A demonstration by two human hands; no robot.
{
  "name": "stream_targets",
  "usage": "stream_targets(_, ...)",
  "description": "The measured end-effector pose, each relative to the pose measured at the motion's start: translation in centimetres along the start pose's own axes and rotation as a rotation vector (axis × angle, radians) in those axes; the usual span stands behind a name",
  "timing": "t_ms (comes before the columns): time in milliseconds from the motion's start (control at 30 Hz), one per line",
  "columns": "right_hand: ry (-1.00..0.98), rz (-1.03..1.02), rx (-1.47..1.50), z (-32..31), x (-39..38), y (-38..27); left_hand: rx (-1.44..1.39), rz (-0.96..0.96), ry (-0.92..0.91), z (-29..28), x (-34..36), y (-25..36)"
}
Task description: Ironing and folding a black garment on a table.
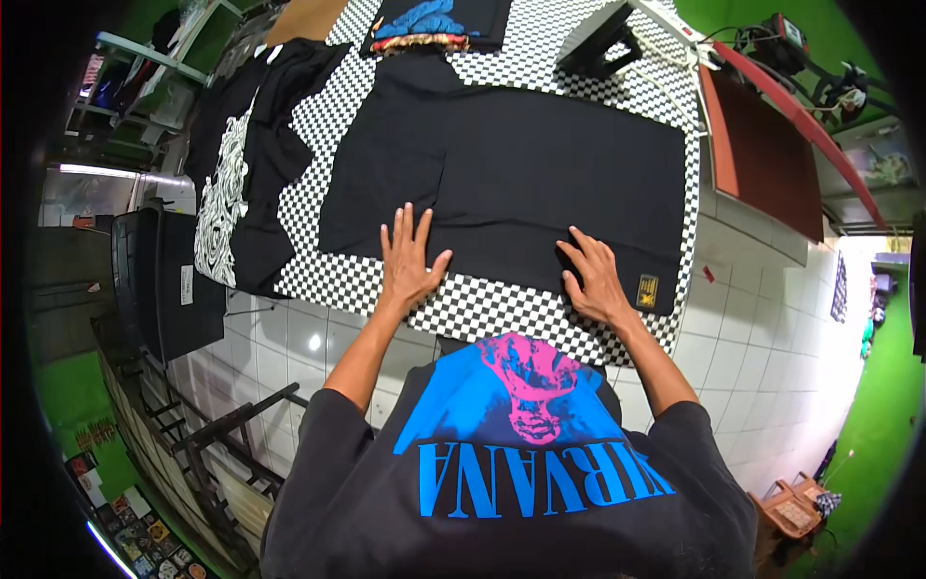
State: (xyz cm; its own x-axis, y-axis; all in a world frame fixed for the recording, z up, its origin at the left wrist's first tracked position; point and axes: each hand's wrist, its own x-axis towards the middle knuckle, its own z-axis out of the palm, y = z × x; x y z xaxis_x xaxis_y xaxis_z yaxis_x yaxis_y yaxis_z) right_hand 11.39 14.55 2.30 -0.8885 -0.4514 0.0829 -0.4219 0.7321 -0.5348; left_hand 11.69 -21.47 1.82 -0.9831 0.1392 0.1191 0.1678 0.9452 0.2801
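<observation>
A black T-shirt lies flat on a table covered with black-and-white checked cloth. It looks partly folded, with a sleeve pointing to the far side and a crease running along the near part. My left hand rests flat on its near edge, fingers spread. Farther right, my right hand presses on the same fabric with its fingers apart. Neither hand grips anything. Beside my right hand, a small black-and-gold tag sits at the shirt's near right corner.
Left on the table, another black garment with a white print lies rumpled. At the far side are a dark board with blue cloth and what looks like a clothes iron. A black bin stands left; a reddish-brown panel stands right.
</observation>
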Motion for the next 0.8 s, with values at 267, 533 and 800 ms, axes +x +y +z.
stream_targets(267,0.406,0.157,0.285,-3.7,12.1,6.3,-0.202,0.118,0.089,5.8,15.1,13.3)
stream_targets(533,0.693,0.370,0.614,-5.6,26.6,16.0,-0.264,0.118,-0.004,9.6,26.4,18.8)
stream_targets(800,0.746,0.310,0.780,-5.7,31.6,19.0,-0.356,0.085,0.011,10.5,25.6,17.2)
